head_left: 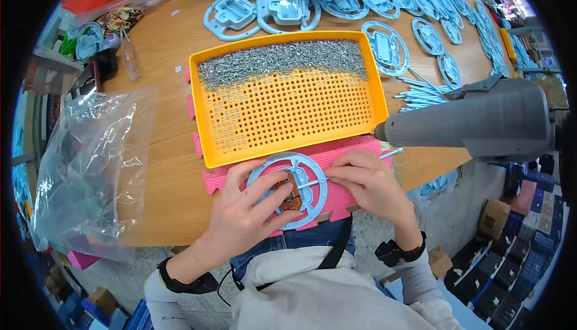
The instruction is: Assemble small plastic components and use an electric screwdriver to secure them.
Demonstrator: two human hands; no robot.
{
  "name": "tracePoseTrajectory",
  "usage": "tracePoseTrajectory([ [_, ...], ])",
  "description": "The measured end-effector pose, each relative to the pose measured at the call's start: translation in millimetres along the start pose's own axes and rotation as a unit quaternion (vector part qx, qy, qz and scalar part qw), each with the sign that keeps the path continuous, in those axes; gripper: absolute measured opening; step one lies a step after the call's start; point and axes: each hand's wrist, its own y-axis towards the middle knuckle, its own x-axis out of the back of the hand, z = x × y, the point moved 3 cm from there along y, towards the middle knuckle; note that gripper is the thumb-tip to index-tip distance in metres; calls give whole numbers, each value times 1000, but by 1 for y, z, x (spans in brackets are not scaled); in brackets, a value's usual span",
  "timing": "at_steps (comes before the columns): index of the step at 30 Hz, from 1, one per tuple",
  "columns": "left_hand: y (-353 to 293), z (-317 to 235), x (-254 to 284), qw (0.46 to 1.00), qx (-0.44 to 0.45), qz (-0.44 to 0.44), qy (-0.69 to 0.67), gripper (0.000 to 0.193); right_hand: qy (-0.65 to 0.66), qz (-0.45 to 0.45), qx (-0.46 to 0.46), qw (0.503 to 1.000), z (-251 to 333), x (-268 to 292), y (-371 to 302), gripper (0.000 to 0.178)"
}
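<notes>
A light blue plastic ring-shaped part [322,201] lies in front of me on a pink foam mat [362,147], close to the table's near edge. Inside its left half sits a brown circuit board [293,196], partly covered by my fingers. My left hand [237,204] grips the ring's left side, its fingers reaching over the board. In my right hand [369,183], a thin light blue rod [392,153] is pinched between thumb and fingers. The rod's left end extends over the ring toward the board; my fingers cover its middle.
Beyond the ring, a yellow tray [293,151] holds many small screws [282,60]. A grey power screwdriver [469,123] points in from the right, near loose blue rods [421,97]. More blue ring parts [384,48] fill the back. Clear plastic bags [90,174] lie left.
</notes>
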Motion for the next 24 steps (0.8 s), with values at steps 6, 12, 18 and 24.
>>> tracePoseTrajectory([
  [6,6,3,0,999,-15,28,-4,37,-14,-8,-25,1000,1,0,4,27],
  [12,7,3,2,999,-33,28,13,36,-62,-47,-49,996,3,18,-6,37],
  [18,6,6,-1,998,-63,27,10,37,76,-341,-193,917,-4,70,-28,72],
  [24,-1,8,-5,997,-71,30,14,35,190,-254,42,947,23,65,44,76],
])
